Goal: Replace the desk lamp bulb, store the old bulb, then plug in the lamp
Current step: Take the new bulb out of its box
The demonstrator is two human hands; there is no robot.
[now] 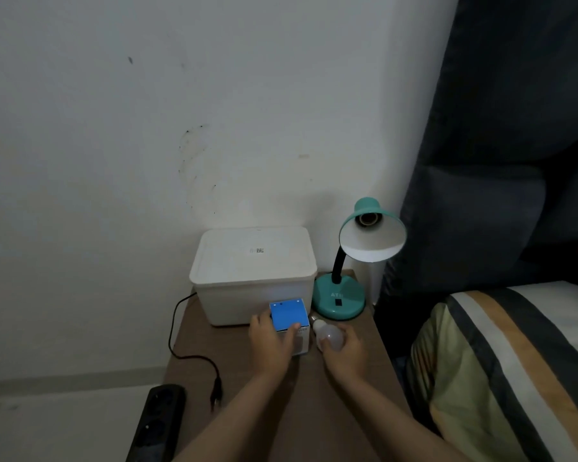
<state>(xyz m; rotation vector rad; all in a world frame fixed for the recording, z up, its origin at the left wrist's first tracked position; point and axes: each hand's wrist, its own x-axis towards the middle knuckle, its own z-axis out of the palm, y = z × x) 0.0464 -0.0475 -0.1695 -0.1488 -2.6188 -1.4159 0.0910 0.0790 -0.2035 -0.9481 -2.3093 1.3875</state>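
A teal desk lamp [340,296] stands at the back right of the brown nightstand [247,395]; its shade [372,240] faces me and the socket inside holds no bulb. My right hand [342,353] grips a white bulb [327,335], screw base pointing toward the lamp base. My left hand [271,341] holds a small blue-topped bulb box [289,313] standing on the nightstand, just left of the bulb. The lamp's black cord [174,328] loops across the left side, and its plug [216,395] lies loose on the top.
A white lidded plastic bin [252,271] sits against the wall behind the box. A black power strip [156,425] lies at the nightstand's left front edge. A bed with striped bedding [514,361] and a dark headboard [498,128] flanks the right.
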